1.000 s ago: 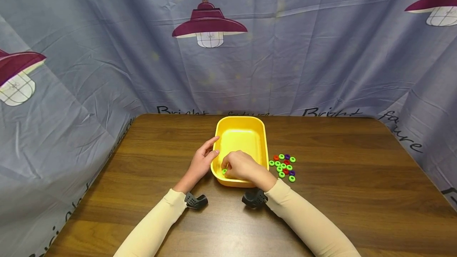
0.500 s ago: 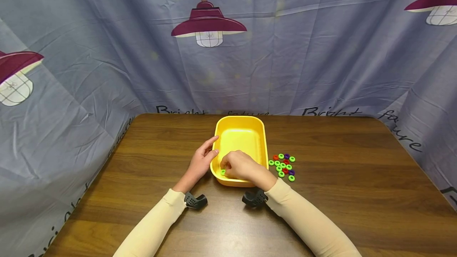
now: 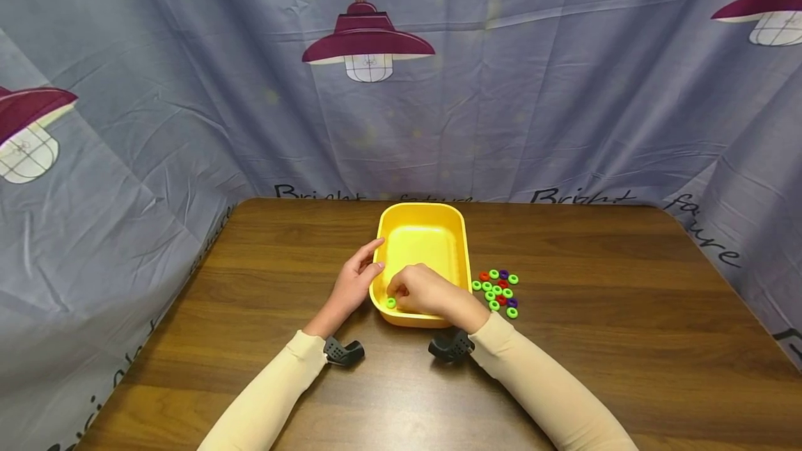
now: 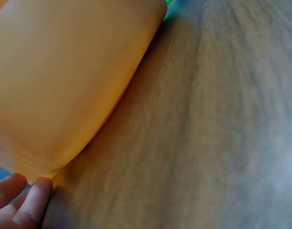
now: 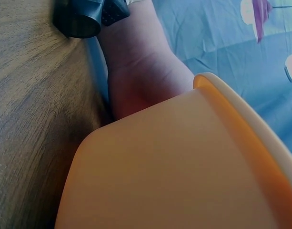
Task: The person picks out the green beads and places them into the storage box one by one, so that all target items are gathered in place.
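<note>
Head view showed me the left hand (image 3: pixel 351 289), fingers extended, against the tray (image 3: pixel 421 248) — likely steadying it — while the right hand (image 3: pixel 426 289) lay curled inside, beside a green ring (image 3: pixel 391 303); whether it gripped anything, I couldn't tell

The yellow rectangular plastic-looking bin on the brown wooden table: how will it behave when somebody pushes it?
The bin should stay stiff, since its walls stand straight. It looks light for its size, being thin-rimmed and hollow. Pushed, it would probably slide rather than tip, sitting low and broad on the table.
</note>
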Available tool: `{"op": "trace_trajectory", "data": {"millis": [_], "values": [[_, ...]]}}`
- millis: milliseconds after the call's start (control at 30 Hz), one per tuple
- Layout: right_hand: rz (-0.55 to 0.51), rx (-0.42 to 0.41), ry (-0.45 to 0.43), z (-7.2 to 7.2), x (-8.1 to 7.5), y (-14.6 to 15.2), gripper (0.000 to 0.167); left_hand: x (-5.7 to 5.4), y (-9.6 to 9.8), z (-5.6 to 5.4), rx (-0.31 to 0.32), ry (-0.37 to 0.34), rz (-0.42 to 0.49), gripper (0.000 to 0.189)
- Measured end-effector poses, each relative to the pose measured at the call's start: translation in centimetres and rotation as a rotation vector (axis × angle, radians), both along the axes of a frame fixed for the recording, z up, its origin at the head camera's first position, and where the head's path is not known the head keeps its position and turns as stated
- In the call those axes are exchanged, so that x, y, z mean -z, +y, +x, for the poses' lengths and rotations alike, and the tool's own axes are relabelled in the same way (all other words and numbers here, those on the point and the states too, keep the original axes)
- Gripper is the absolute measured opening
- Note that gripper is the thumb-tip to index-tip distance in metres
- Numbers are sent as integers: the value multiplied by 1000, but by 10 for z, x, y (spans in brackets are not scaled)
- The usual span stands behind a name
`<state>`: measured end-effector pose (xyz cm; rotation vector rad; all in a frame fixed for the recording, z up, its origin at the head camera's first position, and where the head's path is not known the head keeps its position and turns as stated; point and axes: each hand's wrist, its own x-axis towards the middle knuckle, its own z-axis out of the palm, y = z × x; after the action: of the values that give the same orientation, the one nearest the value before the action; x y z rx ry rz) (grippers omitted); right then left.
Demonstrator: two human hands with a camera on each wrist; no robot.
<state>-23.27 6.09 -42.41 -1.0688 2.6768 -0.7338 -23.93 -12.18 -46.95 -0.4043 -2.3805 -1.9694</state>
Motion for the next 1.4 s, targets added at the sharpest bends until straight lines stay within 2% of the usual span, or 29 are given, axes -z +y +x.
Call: {"op": "trace_trajectory", "data": {"millis": [400, 700, 867, 1033, 1267, 1400], "values": [[-7, 7, 9, -1, 1, 2, 15, 1, 0, -2, 4, -22, 6, 48], [-59, 82, 74, -1, -10, 16, 18, 4, 0, -2, -4, -27, -2, 49], [-122, 134, 78, -3, -24, 37, 19, 2, -1, -1, -6, -38, 0, 49], [-179, 185, 138, -7, -30, 64, 19, 1, -2, 0, -16, -35, 9, 49], [-242, 331, 160, -6, -27, 108, 19, 1, -2, 0, -15, -45, 14, 49], [-235, 393, 185, -4, -20, 136, 18, 1, -1, -2, -8, -33, 3, 49]]}}
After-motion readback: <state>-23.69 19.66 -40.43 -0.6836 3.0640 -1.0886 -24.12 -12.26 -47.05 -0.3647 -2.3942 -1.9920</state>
